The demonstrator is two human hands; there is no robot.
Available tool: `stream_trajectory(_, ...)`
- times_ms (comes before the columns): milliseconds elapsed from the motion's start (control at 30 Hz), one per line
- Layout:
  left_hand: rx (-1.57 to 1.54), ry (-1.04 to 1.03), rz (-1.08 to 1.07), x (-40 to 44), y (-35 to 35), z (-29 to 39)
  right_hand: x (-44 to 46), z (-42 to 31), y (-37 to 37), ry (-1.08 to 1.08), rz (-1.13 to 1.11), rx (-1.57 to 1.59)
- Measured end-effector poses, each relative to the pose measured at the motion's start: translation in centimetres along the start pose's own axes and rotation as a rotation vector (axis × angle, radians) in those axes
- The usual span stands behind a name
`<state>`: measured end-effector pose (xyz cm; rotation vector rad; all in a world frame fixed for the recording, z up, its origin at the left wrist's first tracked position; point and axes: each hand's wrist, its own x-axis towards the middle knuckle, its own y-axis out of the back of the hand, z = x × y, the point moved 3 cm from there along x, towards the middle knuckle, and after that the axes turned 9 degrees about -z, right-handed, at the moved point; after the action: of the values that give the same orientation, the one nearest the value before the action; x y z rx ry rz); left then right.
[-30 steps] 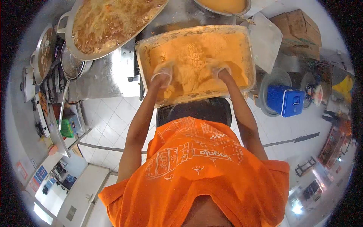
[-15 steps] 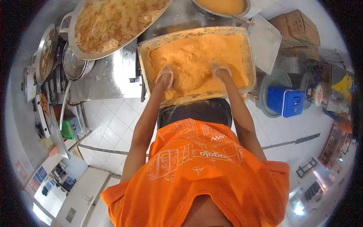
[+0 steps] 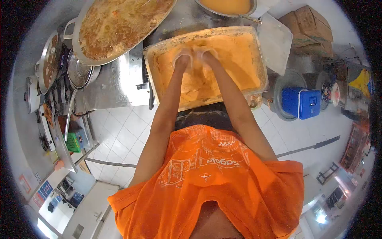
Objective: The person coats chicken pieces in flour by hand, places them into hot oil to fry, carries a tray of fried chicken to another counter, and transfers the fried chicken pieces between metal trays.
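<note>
A wide rectangular tub (image 3: 254,85) holds a layer of orange, flour-like powder (image 3: 234,59). Both hands reach into its left-middle part, close together. My left hand (image 3: 183,59) is pressed into the powder, with a pale, loose cuff like a thin plastic glove around the wrist. Just right of it, my right hand (image 3: 206,55) has a similar pale cuff and is also among the powder. The fingers of both are smeared by motion and partly covered, so what they grip, if anything, is hidden.
A large pan of bubbling oil (image 3: 123,30) stands at the upper left, close to the tub. A bowl of orange liquid (image 3: 229,6) sits behind. A strainer (image 3: 78,69) lies left; a blue cooler box (image 3: 300,103) and cardboard boxes (image 3: 308,26) are right.
Both hands have moved from wide apart in the tub to close together and farther back. The right hand shifted left most. The powder between them has been pushed about.
</note>
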<state>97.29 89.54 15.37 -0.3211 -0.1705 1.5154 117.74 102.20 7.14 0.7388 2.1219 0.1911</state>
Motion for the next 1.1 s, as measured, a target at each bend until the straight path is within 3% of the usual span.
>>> stream_trajectory(67, 0.127, 0.138, 0.061, -0.4, -0.7, -0.4, -1.7, 0.1, 0.2, -0.045, -0.157, -0.117)
stream_trajectory(133, 0.203, 0.185, -0.071, -2.4, 2.3, -3.7, -6.5, 0.4, 2.2, -0.13, -0.248, -0.346)
stream_trajectory(233, 0.14, 0.256, -0.22, -7.7, 4.7, -8.0, -11.2, 2.3, 3.3, -0.072, -0.295, -0.189)
stream_trajectory(300, 0.32, 0.546, -0.22, -7.4, 0.5, -7.6, -11.0, 3.6, 0.5, -0.099, -0.279, 0.053)
stream_trajectory(333, 0.143, 0.814, -0.136, -5.4, -1.3, -10.3, -10.6, 3.3, -1.0, -0.104, -0.268, 0.124)
stream_trajectory(400, -0.107, 0.98, 0.032, -4.9, -2.9, -11.9, -10.1, 1.3, -2.7, -0.041, -0.245, 0.141)
stream_trajectory(433, -0.17, 0.884, 0.109, -5.5, -3.6, -11.1, -11.0, -0.5, -2.2, 0.049, -0.24, 0.075)
stream_trajectory(500, -0.009, 0.713, 0.172, -6.8, -3.8, -8.7, -14.2, -4.0, 0.6, 0.27, -0.251, -0.099)
stream_trajectory(567, 0.468, 0.554, 0.084, -8.5, -2.8, -5.2, -15.4, -4.2, 2.6, 0.442, -0.294, -0.195)
stream_trajectory(633, 1.034, 0.371, -0.063, -10.6, -2.4, -1.6, -14.0, -1.6, 1.4, 0.223, -0.302, -0.105)
stream_trajectory(667, 1.052, 0.345, -0.077, -10.6, -2.1, -2.4, -13.5, 0.2, 0.4, 0.113, -0.305, -0.061)
stream_trajectory(767, 0.695, 0.391, 0.068, -6.9, -3.2, -6.5, -12.6, 3.7, -1.5, -0.205, -0.29, 0.08)
stream_trajectory(833, 0.698, 0.392, 0.138, -5.4, -4.5, -6.0, -12.7, 1.6, -2.4, -0.21, -0.254, 0.344)
stream_trajectory(900, 0.723, 0.386, 0.154, -5.1, -4.6, -4.6, -13.9, -0.5, -0.8, -0.056, -0.179, 0.285)
stream_trajectory(967, 0.669, 0.397, 0.122, -5.2, -2.8, -4.0, -16.2, -2.3, 2.4, 0.252, -0.059, -0.097)
stream_trajectory(1100, 0.379, 0.508, 0.045, -6.9, 0.4, -4.7, -19.3, -6.1, 4.8, 0.003, -0.051, -0.358)
